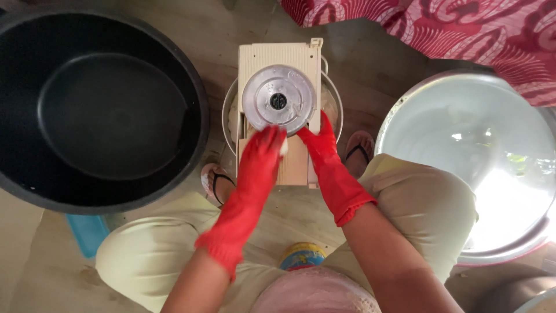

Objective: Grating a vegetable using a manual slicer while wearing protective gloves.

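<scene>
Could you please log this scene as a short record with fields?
left hand: red-gloved left hand pressing a small pale piece onto the slicer board
right hand: red-gloved right hand steadying the board by the round metal blade disc
under board: metal bowl, contents unclear
left side: large black tub
right side: wide shiny metal basin

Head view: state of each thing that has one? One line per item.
Left hand: red-gloved, pressing a pale piece onto the slicer.
Right hand: red-gloved, resting on the slicer beside the disc.
Beige slicer board: lying across the small metal bowl.
Round metal disc: flat on the slicer.
Small metal bowl: under the slicer, contents mostly hidden.
Black tub: empty.
Large metal basin: looks empty, glare.
</scene>
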